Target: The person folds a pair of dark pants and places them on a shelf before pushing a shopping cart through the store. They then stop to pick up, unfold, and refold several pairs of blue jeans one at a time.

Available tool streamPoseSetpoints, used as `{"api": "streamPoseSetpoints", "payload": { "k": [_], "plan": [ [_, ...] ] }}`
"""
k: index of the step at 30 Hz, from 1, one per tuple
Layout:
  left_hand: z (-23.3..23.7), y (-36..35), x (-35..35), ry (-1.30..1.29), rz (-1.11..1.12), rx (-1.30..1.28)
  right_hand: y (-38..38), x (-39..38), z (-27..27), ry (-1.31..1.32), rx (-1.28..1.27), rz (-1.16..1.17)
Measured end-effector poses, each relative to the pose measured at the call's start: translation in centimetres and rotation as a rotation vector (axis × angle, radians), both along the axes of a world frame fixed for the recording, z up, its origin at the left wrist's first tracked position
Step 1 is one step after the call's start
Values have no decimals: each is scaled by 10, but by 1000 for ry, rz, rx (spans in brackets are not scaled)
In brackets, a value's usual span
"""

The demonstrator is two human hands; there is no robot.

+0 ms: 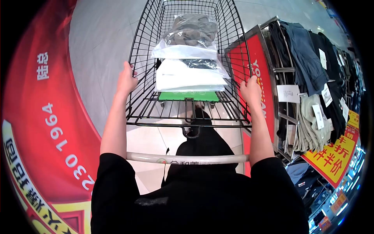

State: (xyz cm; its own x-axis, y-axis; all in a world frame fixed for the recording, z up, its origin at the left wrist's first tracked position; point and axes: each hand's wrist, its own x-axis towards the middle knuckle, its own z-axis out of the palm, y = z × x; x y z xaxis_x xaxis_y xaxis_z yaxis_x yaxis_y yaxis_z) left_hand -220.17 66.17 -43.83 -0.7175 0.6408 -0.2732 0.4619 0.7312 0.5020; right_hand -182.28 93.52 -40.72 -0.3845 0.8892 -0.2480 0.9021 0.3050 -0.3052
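A black wire shopping cart point(187, 121) is in front of my body. Its left rim is in the grip of my left hand point(127, 79), fingers curled over the wire. On the opposite side, my right hand point(251, 92) is closed around the right rim. Clear plastic packages lie stacked inside the basket: a bag with grey-brown folded cloth point(193, 30) on top, and white flat packages point(183, 80) below it. Under the packages shows a green panel point(189, 96). The cart's pale handlebar point(202, 159) crosses close to my torso, beneath my forearms.
At the right, a metal rack point(287, 70) holds folded trousers point(307, 58) with white tags, close beside the cart. A red sign point(249, 58) stands at the rack's end. Along the left curves a large red banner point(43, 97) with white lettering. Grey tiled floor point(103, 31) lies ahead on the left.
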Motion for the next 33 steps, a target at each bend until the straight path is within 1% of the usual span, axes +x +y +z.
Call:
{"api": "streamPoseSetpoints", "payload": {
  "k": [2,3,6,7,8,10,12,13,14,16,17,20,23,24,27,30,31,33],
  "plan": [
    [-6,21,-16,19,-34,-10,21,-15,-4,-5,-24,2],
    [-4,14,-17,22,-16,-6,17,-24,-2,-27,-11,9],
    [4,45,-39,-24,33,-29,41,-52,0,-19,13,-24],
    [6,55,-49,-28,27,-11,52,-56,-13,33,87,8],
    [8,65,-59,-34,24,6,63,-63,-16,38,87,14],
    [8,69,-75,-40,55,11,74,-82,-10,62,38,2],
    [8,80,-98,-6,32,58,90,-110,-2,21,-9,-13],
    [5,81,-107,-23,62,104,94,-122,-1,40,-1,-7],
    [2,87,-123,-38,57,91,98,-135,0,53,3,-12],
    [10,102,-153,-91,78,65,103,-166,7,38,-16,-35],
    [13,96,-157,-100,106,86,98,-176,9,44,-19,-32],
    [19,125,-186,-86,63,31,117,-201,7,61,-26,-59],
    [17,146,-214,-94,49,50,135,-217,-4,72,11,-58],
    [15,131,-213,-100,73,69,127,-224,-3,66,12,-42],
    [18,151,-236,-118,43,40,137,-236,-1,70,-13,-70],
    [19,186,-266,-109,3,28,157,-261,2,57,-36,-108],
    [17,175,-268,-96,20,21,151,-267,4,34,-37,-96],
    [19,201,-284,-76,1,18,163,-279,3,44,-34,-116]
  ]
}}
